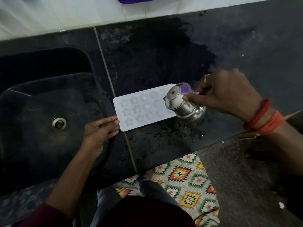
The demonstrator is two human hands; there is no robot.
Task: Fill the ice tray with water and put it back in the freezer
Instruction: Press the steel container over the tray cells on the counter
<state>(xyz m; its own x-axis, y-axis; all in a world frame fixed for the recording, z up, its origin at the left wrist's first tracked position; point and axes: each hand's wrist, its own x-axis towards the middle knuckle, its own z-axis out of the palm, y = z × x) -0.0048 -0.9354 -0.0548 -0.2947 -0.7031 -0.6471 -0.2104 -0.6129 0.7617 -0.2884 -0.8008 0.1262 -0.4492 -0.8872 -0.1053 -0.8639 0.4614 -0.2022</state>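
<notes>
Pinching ice tray [141, 108] by left end, left hand [98, 130] fingers near straight; lying flat on worktop [164, 63] beside sink [32, 104], long axis left-right. Gripping steel pot [185, 107], right hand [226, 95] fingers curled, tilting over right end.

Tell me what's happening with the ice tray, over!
Left hand holds ice tray at its left end. Right hand grips steel pot, tipped over tray's right end. Nothing in the way; counter wet.
</notes>
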